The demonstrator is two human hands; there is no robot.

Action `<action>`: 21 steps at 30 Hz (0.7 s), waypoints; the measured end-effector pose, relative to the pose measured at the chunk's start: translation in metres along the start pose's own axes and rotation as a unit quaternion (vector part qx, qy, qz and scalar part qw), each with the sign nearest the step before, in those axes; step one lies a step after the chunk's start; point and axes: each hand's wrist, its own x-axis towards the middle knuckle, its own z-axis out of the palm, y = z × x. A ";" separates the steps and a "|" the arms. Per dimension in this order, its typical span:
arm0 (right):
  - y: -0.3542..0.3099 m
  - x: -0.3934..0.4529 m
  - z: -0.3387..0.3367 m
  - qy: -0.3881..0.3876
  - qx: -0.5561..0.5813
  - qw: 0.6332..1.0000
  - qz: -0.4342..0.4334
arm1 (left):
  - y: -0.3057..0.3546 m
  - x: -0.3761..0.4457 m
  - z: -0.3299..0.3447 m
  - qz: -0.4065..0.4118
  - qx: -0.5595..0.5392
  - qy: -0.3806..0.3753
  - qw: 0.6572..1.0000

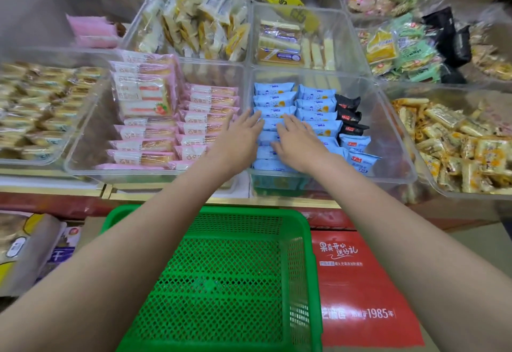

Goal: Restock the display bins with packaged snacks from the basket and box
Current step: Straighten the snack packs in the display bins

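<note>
Pressing flat on the blue snack packs (274,102) in the clear bin (399,158), our left hand (241,138) lies beside the pink packs (144,130). Our right hand (297,140), fingers straight, touches them too. Green basket (221,282) sits below us.

Both bare forearms reaching forward, left hand (243,135) and right hand (297,141) side by side, palms down, fingers straight
</note>
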 end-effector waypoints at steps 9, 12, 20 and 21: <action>-0.111 0.026 0.003 0.054 0.109 0.989 -0.082 | -0.131 -0.061 0.015 -0.090 -0.127 0.024 0.987; -0.137 0.036 0.031 0.002 0.119 0.993 -0.017 | -0.167 -0.067 0.008 -0.093 -0.172 -0.012 0.981; -0.153 0.033 0.025 -0.055 0.145 0.986 0.055 | -0.188 -0.045 0.019 0.134 -0.102 -0.174 0.970; -0.154 0.031 0.022 -0.061 0.144 0.986 0.053 | -0.187 -0.042 0.019 0.136 -0.069 -0.168 0.974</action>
